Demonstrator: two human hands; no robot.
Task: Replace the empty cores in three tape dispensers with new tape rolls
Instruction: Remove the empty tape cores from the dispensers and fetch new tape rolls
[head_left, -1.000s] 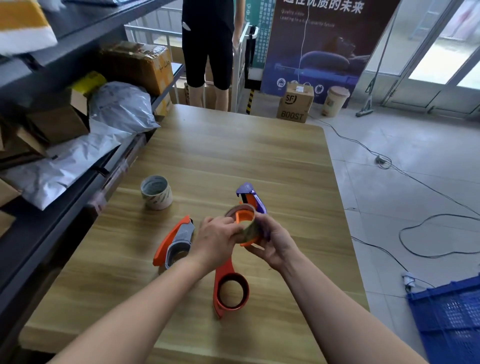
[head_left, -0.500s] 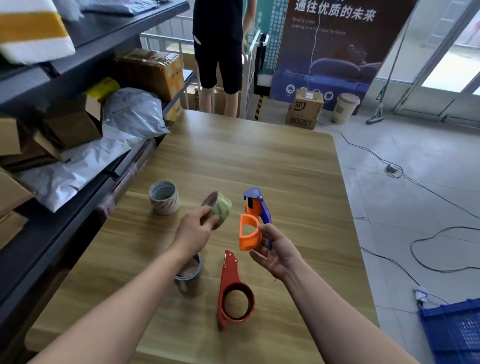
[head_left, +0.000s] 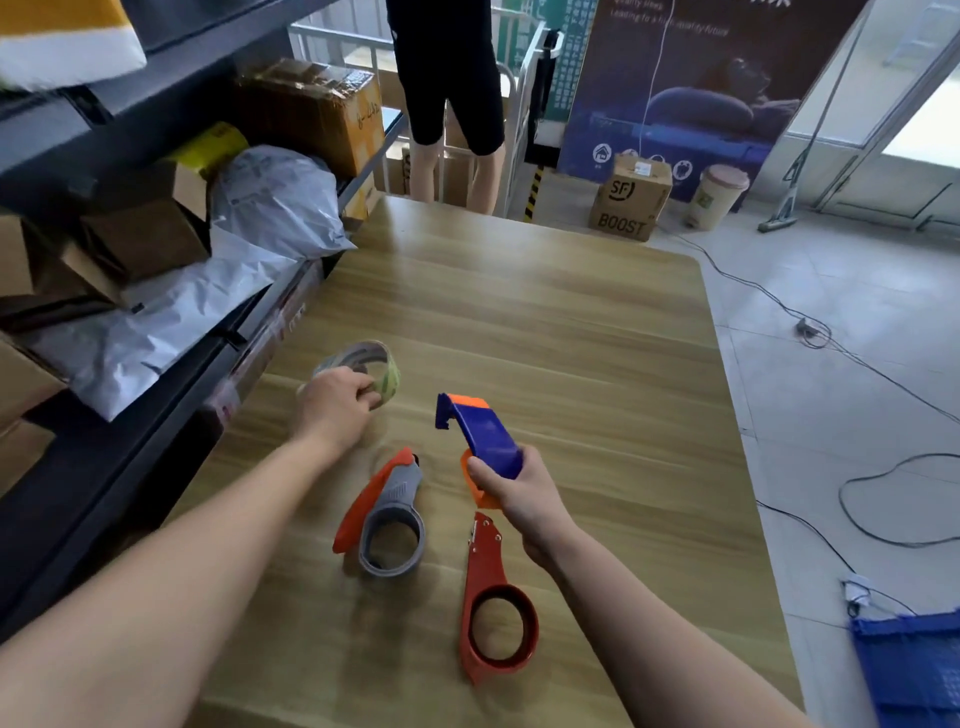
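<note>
Left hand (head_left: 337, 397) grips a roll (head_left: 382, 366) up-left of the blue dispenser (head_left: 485, 434), which the right hand (head_left: 514, 491) clasps, nose pointing up-left toward it.

A parcel depot or courier station: dark shelves (head_left: 171, 83) stacked with cardboard boxes (head_left: 311, 111) and grey mailer bags (head_left: 270, 200), a courier-branded carton (head_left: 628, 200) on the tiled floor (head_left: 841, 322), a logistics banner (head_left: 691, 78), and a wooden packing table (head_left: 519, 322).

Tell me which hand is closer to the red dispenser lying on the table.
Right. The right hand hovers just above the red dispenser; the left hand is far up-left.
</note>
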